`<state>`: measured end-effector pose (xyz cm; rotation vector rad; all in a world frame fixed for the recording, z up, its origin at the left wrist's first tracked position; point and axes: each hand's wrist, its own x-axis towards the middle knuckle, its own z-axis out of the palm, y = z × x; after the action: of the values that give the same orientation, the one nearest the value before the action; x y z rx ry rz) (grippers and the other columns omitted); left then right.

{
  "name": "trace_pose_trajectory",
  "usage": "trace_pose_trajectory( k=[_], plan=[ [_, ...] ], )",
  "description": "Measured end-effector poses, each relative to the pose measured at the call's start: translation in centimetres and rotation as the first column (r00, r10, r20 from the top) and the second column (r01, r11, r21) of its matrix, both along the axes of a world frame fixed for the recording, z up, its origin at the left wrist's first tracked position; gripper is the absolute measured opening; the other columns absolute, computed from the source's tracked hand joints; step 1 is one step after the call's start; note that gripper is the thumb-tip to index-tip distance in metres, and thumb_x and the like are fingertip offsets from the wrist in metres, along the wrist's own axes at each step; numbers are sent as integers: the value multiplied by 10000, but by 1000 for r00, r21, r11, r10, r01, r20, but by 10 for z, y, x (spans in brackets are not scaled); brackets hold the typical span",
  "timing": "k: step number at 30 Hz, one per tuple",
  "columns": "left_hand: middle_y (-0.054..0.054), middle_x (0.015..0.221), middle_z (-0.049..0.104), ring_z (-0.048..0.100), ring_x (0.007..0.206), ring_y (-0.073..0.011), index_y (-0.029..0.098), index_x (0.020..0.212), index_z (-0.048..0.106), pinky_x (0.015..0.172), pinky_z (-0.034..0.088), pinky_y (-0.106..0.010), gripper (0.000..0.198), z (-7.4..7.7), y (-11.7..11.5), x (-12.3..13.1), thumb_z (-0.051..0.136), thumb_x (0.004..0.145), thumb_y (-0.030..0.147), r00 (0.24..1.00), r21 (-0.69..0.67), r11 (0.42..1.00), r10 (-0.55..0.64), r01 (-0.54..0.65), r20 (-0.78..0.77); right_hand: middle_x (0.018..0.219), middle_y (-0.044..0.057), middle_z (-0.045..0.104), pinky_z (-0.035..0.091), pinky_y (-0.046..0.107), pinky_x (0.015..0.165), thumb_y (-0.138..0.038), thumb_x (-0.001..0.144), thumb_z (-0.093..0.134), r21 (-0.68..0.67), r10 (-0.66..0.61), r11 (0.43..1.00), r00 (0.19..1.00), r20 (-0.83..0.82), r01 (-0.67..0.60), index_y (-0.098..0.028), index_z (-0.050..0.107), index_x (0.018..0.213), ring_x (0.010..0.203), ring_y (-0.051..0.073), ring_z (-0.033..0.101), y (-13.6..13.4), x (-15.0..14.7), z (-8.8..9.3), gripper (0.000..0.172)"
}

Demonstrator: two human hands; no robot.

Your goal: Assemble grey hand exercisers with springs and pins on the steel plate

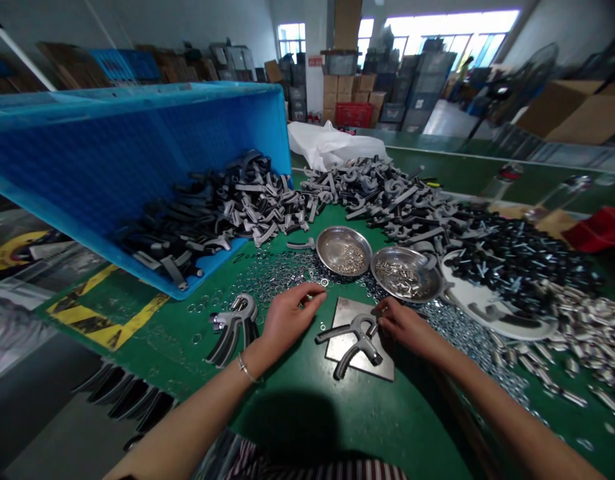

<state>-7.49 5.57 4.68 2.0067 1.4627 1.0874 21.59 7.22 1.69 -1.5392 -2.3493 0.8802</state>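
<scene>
My left hand (291,313) is curled, thumb and forefinger tips nearly together beside a small metal ring (324,283). Whether the ring is between the fingertips or just past them is unclear. My right hand (401,325) is closed in a pinch at the right edge of a flat metal plate (343,313); what the fingertips hold is hidden. On the plate lies a grey-and-black hand grip exerciser (362,340), its handles spread toward me, right by the right fingertips. A second hand grip exerciser (232,327) lies left of my left wrist.
Two steel bowls (341,233) (407,293) hold small metal parts. Loose rings (272,277) are scattered around them. A tipped blue crate (187,133) spills grey handles. More handles (387,193), black-headed screws (522,253) and metal cylinders (592,327) are heaped at the back and right.
</scene>
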Motion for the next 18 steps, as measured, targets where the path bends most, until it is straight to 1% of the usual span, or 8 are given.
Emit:
trace_pose_trajectory(
  k=[2, 4, 7, 9, 13, 14, 16, 18],
  plan=[
    [10, 929, 714, 620, 734, -125, 228, 1000, 678, 723, 484, -248, 152, 7, -6, 2, 561, 952, 314, 999, -43, 999, -30, 31, 35, 960, 111, 733, 471, 305, 749, -189, 931, 444, 17, 42, 999, 993, 112, -44, -173, 498, 1115, 871, 221, 695, 4, -7, 4, 192],
    [10, 903, 687, 598, 734, -122, 216, 956, 668, 714, 469, -244, 153, 7, -10, 14, 547, 955, 309, 994, -85, 990, -109, 110, 13, 977, 141, 737, 462, 306, 735, -162, 915, 477, 27, 76, 996, 971, 225, -85, -164, 527, 1133, 877, 246, 703, 8, -17, 6, 224],
    [-5, 894, 655, 602, 814, -144, 197, 885, 662, 757, 467, -254, 120, -6, -10, 42, 562, 920, 253, 963, -154, 959, -252, 236, -92, 844, 111, 750, 451, 294, 690, -143, 895, 531, 32, 97, 993, 928, 359, -116, -177, 565, 1125, 804, 257, 718, 12, -30, 11, 235],
    [-23, 896, 643, 608, 868, -164, 184, 853, 665, 792, 472, -268, 104, -21, -7, 59, 570, 888, 211, 939, -194, 944, -301, 268, -166, 864, 107, 756, 454, 286, 687, -186, 903, 560, 51, 79, 993, 906, 416, -110, -185, 565, 1118, 820, 257, 722, 11, -28, 16, 216],
    [-41, 890, 632, 612, 880, -183, 170, 820, 660, 812, 479, -286, 118, -44, 1, 74, 553, 867, 180, 915, -219, 944, -301, 246, -270, 993, 211, 732, 476, 347, 660, -384, 946, 526, 165, -100, 986, 836, 539, 12, -143, 558, 1105, 873, 333, 716, -9, 11, 19, 291],
    [-43, 893, 631, 613, 876, -183, 169, 822, 657, 808, 480, -286, 120, -46, 2, 75, 548, 870, 181, 908, -217, 945, -301, 244, -291, 973, 223, 729, 476, 361, 636, -423, 942, 520, 177, -156, 982, 806, 571, 65, -141, 577, 1068, 854, 352, 715, -17, 25, 16, 314],
    [-48, 901, 630, 616, 869, -183, 167, 832, 653, 792, 483, -284, 130, -45, 3, 75, 535, 883, 188, 888, -215, 945, -308, 245, -343, 878, 193, 733, 472, 362, 602, -466, 927, 517, 122, -202, 979, 777, 596, 162, -166, 619, 934, 780, 342, 713, -34, 50, 5, 317],
    [-61, 905, 627, 618, 870, -191, 160, 846, 653, 786, 486, -293, 157, -41, 4, 75, 509, 902, 188, 850, -193, 946, -320, 262, -419, 824, 147, 727, 477, 353, 615, -486, 939, 472, 57, -209, 976, 819, 534, 212, -193, 619, 827, 741, 298, 701, -50, 65, -6, 346]
  ],
)
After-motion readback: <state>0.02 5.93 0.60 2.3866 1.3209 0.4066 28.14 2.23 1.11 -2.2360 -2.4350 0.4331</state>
